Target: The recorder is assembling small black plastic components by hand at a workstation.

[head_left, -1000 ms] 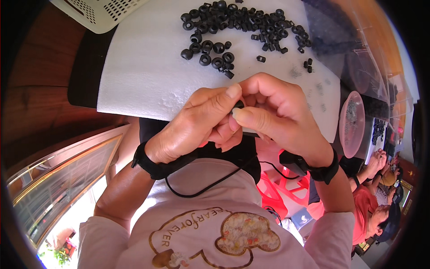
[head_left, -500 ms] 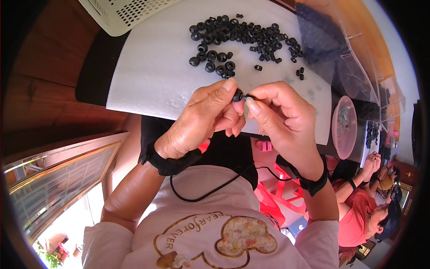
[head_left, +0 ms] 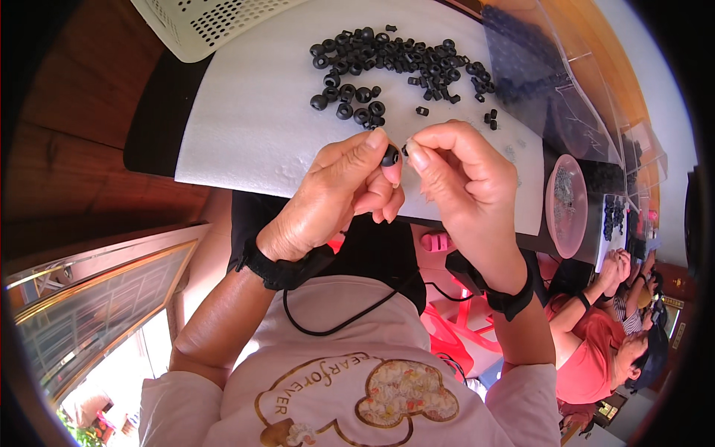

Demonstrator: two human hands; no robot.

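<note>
Between the thumb and fingers of my left hand (head_left: pixel 331 194) is a black ball-shaped piece with a hole (head_left: pixel 390 156); its opening faces my other hand. My right hand (head_left: pixel 473 179) pinches a small black piece (head_left: pixel 405 150), mostly covered by the fingertips. A narrow gap separates the two pieces. Both hands are raised over the near edge of a white foam sheet (head_left: pixel 246 112). Beyond them lies a loose pile of black ball-shaped pieces and smaller black plugs (head_left: pixel 395 56), with a few ball pieces (head_left: pixel 361 115) close to my left fingertips.
A perforated cream basket (head_left: pixel 195 41) stands at the far left. Clear plastic sheeting (head_left: pixel 551 67) borders the right side. Beside the sheet is a pink bowl (head_left: pixel 555 223) holding small metallic-looking bits. Another person (head_left: pixel 596 357) works at the right, near more black pieces (head_left: pixel 614 212).
The two black pieces touched before; now they are apart, with my right hand drawn slightly back from my left. The whole view has shifted a little.
</note>
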